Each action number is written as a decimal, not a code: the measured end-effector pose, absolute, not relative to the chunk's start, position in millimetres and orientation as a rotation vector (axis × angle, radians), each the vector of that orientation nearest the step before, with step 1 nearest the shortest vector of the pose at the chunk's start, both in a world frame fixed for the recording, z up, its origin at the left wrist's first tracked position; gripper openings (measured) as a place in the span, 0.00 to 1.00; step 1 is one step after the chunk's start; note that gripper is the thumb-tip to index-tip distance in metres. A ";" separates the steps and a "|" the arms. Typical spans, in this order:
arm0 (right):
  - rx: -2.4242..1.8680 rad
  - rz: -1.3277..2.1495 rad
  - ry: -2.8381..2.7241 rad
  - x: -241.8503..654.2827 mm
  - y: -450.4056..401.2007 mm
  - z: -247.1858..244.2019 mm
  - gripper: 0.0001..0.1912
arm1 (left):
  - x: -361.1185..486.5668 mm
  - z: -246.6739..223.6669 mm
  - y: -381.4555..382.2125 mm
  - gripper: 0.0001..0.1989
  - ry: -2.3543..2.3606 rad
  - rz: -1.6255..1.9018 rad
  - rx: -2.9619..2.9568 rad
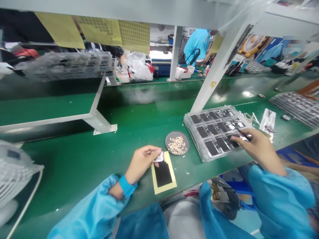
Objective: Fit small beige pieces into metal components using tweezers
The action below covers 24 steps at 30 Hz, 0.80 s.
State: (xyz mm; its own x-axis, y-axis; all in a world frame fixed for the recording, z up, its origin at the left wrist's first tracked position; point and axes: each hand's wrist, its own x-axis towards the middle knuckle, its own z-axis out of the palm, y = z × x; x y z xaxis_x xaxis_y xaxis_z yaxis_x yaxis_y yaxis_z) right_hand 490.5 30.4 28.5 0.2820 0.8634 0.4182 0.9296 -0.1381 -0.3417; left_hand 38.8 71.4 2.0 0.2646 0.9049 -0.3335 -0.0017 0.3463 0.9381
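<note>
My left hand (144,161) is closed, pinching a small flat silvery-white part (158,156) between thumb and fingers. It is above the top end of a yellow sheet (157,190) with a black stepped-edge patch (163,175) on it. My right hand (258,144) is closed around slim dark tweezers (244,134), over the right side of a clear plastic tray (204,156). Rows of small black-faced display modules (211,148) lie in the tray's compartments. Between the hands, a round dark dish (166,141) holds many small cream-coloured pieces (177,144).
A white post (211,76) rises behind the tray. More trays (296,108) lie at far right. A metal-legged shelf (96,116) stands left, near a white fan (15,172). Loose bits dot the green bench (134,129). A person in blue (196,46) is across the bench.
</note>
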 end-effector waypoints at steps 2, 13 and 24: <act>-2.026 -0.146 -1.604 484.0 26.2 34.5 0.17 | 39.3 5.3 69.2 0.21 1.135 0.785 0.973; -1.404 0.562 -1.421 324.9 31.2 55.4 0.13 | 35.1 -1.2 67.4 0.22 0.945 0.819 0.921; -1.078 1.095 -1.815 233.4 48.8 28.7 0.06 | 31.7 -2.6 69.8 0.21 0.918 0.910 0.980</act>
